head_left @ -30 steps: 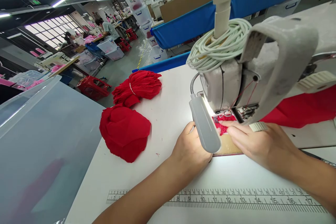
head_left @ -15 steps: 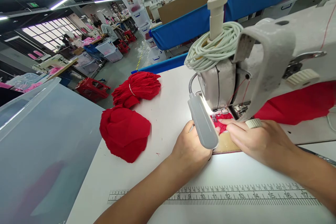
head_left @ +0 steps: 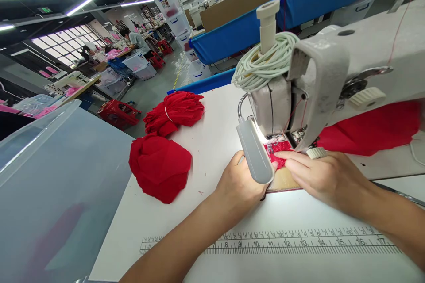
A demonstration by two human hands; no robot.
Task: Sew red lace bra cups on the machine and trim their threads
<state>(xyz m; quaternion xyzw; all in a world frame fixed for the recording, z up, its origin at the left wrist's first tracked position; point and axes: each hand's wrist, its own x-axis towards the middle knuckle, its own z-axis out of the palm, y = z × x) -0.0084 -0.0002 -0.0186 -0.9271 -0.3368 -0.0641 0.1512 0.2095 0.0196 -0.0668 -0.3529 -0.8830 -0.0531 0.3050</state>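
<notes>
A small red lace piece (head_left: 279, 152) lies under the needle of the white sewing machine (head_left: 318, 75). My right hand (head_left: 323, 177) lies flat on it, fingers stretched out and pressing it to the bed. My left hand (head_left: 241, 181) rests at the piece's left edge; its fingertips are hidden behind the grey lamp head (head_left: 255, 150). More red fabric (head_left: 372, 130) lies behind the machine arm.
Two bundles of red pieces, a loose pile (head_left: 159, 166) and a tied bundle (head_left: 174, 110), sit left on the white table (head_left: 215, 141). A clear plastic bin (head_left: 49, 185) stands at the far left. A printed ruler (head_left: 299, 241) runs along the table's near edge. Other people work at distant tables.
The view has shifted slightly; both hands stay at the red piece by the needle, which has crept a little toward the machine.
</notes>
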